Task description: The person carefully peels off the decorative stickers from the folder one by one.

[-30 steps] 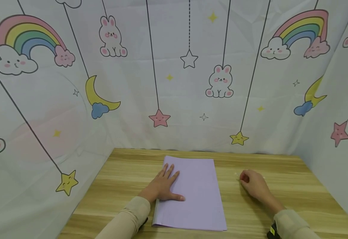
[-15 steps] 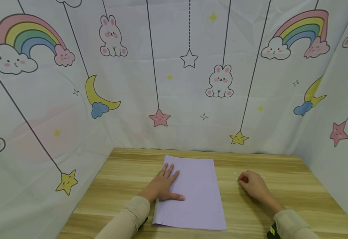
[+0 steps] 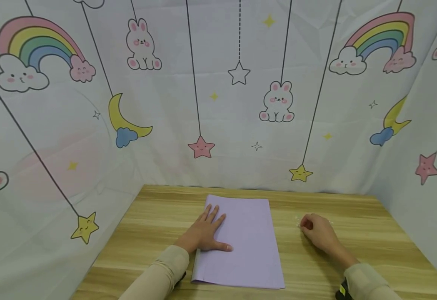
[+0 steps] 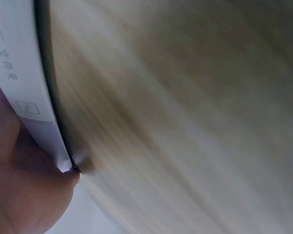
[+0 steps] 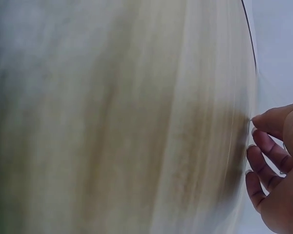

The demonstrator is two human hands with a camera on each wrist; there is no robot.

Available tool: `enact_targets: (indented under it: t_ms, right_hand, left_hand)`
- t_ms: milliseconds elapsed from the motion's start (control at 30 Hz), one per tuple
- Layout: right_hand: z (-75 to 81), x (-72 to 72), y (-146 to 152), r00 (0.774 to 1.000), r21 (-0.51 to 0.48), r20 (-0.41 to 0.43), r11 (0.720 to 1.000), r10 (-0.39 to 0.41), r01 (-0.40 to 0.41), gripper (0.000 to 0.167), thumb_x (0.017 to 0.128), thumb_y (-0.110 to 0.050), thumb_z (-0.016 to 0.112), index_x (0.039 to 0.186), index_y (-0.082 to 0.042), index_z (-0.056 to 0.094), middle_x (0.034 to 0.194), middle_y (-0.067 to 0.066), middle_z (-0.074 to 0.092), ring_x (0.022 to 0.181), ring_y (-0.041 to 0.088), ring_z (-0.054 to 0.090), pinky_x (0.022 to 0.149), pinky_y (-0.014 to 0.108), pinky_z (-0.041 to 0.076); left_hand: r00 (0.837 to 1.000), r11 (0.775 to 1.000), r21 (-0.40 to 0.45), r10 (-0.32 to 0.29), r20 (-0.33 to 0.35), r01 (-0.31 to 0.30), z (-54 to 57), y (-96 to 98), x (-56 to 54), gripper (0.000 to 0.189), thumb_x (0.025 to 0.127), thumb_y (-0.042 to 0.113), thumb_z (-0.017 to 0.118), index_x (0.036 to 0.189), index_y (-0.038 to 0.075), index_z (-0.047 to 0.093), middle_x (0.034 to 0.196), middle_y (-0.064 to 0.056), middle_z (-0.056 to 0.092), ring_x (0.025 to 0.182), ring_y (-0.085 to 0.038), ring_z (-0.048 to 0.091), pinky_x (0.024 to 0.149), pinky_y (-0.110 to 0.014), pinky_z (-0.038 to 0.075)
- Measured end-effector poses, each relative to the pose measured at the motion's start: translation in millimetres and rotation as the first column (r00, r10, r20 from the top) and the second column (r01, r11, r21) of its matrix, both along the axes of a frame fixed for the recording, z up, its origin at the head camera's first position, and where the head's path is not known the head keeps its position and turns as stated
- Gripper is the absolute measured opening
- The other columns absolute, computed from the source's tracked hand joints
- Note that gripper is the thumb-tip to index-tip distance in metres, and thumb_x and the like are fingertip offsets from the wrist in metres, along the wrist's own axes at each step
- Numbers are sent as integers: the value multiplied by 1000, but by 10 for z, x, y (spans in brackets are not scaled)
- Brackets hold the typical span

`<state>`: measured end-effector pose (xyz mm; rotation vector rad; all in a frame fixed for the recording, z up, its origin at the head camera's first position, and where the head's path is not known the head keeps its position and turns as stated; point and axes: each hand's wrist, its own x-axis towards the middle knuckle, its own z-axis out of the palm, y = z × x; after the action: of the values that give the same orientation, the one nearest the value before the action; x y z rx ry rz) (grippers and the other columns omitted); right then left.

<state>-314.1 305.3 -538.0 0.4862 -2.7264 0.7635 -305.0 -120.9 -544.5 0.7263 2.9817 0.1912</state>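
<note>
Purple folder (image 3: 246, 246) lies flat on the tabletop (image 3: 162, 208) under my spread left grip (image 3: 205, 235), best pressed evenly; my right grip (image 3: 317, 231) curls beside pale specks (image 3: 297, 221), whether pinching any I can't tell.

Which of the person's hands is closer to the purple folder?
Left. The left hand rests with fingers spread on the left part of the purple folder; the right hand is apart from it, beyond its right edge.

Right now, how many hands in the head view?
2: the left hand rests on the purple folder; the right hand is apart from it, to its right, over the table.
</note>
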Motion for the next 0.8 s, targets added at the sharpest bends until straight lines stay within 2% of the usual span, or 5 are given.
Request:
enact_targets:
  t_ms: [233, 400, 500, 633, 800]
  right_hand:
    - [27, 11, -5, 999, -10, -34, 1000, -5, 5, 12, 88, -1, 78, 87, -11, 72, 79, -4, 61, 74, 11, 54, 66, 30, 47]
    - [68, 26, -45, 998, -16, -51, 1000, -22, 21, 5, 94, -12, 77, 94, -8, 74, 88, 0, 67, 83, 17, 61, 74, 39, 52]
    - [97, 51, -67, 998, -27, -50, 999, -31, 30, 20, 98, -22, 77, 105, -4, 74, 101, 9, 72, 96, 29, 66, 84, 52, 54]
    - [131, 79, -85, 998, -22, -43, 999, -40, 39, 44, 98, -34, 77, 124, 1, 70, 121, 21, 69, 116, 45, 61, 96, 68, 45]
    - [156, 89, -93, 998, 27, -36, 998, -49, 50, 72, 96, -50, 76, 144, 1, 60, 137, 31, 61, 129, 54, 53, 99, 77, 38]
  left_hand:
    - [1000, 1000, -2, 11, 14, -11, -16, 6, -17, 122, 79, 94, 58, 170, 20, 26, 178, -16, 6, 163, -39, -4, 129, -55, 16]
    - [1000, 1000, -2, 15, 14, -15, -15, 1, -9, 123, 78, 95, 58, 170, 21, 26, 178, -15, 6, 163, -40, -5, 129, -55, 16]
    - [1000, 1000, -3, 16, 12, -16, -19, -4, -8, 123, 78, 95, 58, 170, 21, 26, 178, -15, 6, 163, -39, -5, 129, -55, 16]
    - [1000, 1000, 5, 13, 9, -13, -29, -7, -17, 122, 78, 94, 58, 170, 21, 26, 178, -15, 6, 163, -39, -5, 129, -56, 17]
    - [1000, 1000, 8, 9, 14, -9, -14, -3, -21, 122, 79, 93, 59, 170, 20, 26, 178, -16, 5, 163, -39, -6, 129, -55, 15]
